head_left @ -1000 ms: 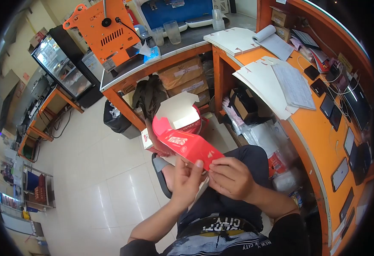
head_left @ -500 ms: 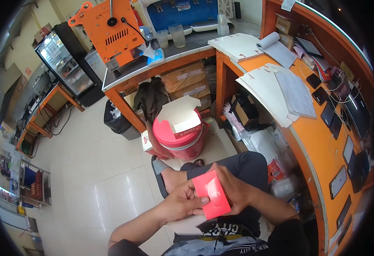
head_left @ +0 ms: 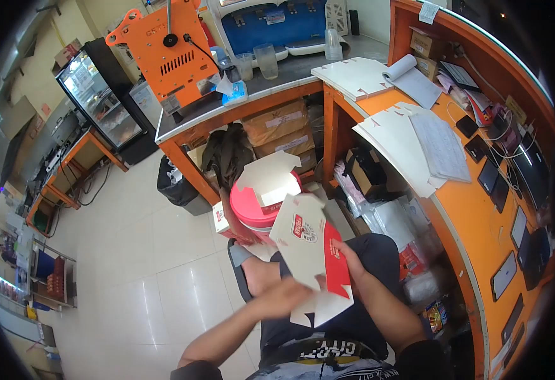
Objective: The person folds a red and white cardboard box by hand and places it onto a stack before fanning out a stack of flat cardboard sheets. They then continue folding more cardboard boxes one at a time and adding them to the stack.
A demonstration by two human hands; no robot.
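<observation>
A white and red carton with a printed logo is partly unfolded above my lap. My right hand grips its red right side, fingers round the edge. My left hand is at the carton's lower left side, smeared by motion, so its fingers cannot be made out. Beyond the carton, an open white box with a red front rests on the red round tub.
Stacks of flat white card lie on the orange counter at the right, beside several phones. An orange machine stands on the dark counter. A black bin bag sits beneath its left end.
The carton has opened out from a compact red folded shape, showing its white printed panel. My left hand has moved slightly toward the carton's lower left edge. The view has shifted slightly.
</observation>
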